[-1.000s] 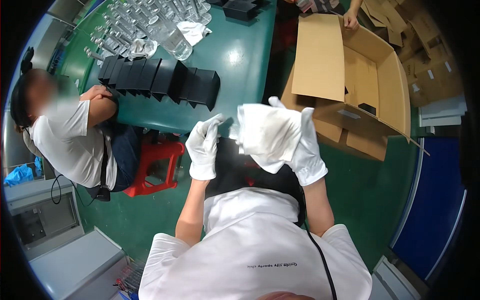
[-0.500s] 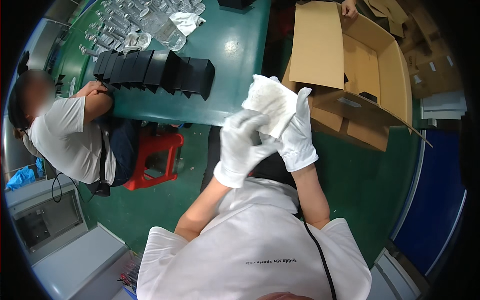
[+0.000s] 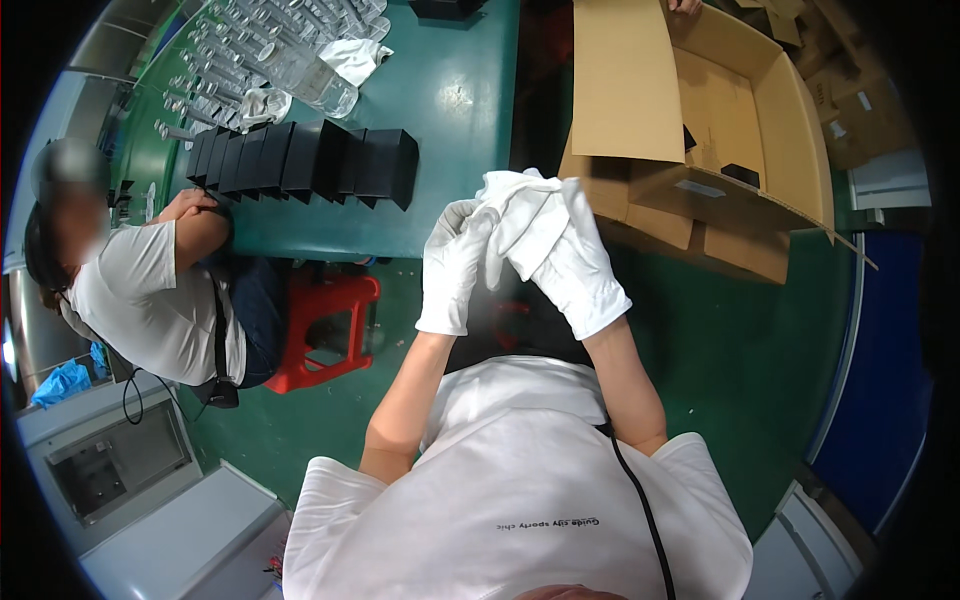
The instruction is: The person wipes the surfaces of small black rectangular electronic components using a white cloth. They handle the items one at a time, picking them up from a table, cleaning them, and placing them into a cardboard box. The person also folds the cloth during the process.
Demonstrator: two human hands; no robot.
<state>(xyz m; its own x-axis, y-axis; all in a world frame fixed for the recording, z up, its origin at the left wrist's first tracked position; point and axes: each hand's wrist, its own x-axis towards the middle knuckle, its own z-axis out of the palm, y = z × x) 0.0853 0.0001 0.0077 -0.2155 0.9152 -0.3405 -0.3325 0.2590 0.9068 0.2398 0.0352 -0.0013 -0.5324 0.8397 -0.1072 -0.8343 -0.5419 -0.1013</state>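
My left hand [image 3: 449, 268], in a white glove, is closed with its fingertips drawn together against the white cloth [image 3: 503, 188]. The gloved right hand [image 3: 572, 262] reaches in from the other side, its fingers wrapped over the same cloth. Both hands meet just off the table's near edge, above my lap. Glove and cloth are the same white, so where one ends and the other begins is hard to make out. Whatever may lie inside the folds is hidden.
Black boxes [image 3: 312, 160] stand in a row on the green table [image 3: 460, 110]. Behind them are a clear bottle [image 3: 310, 82], a crumpled white cloth [image 3: 355, 60] and several clear pump bottles. An open cardboard box [image 3: 625, 90] is at right. At left, a person sits by a red stool [image 3: 325, 320].
The cloth, spread flat over my right hand before, is now bunched between both hands. My left hand has risen slightly, and its fingers have closed on the cloth.
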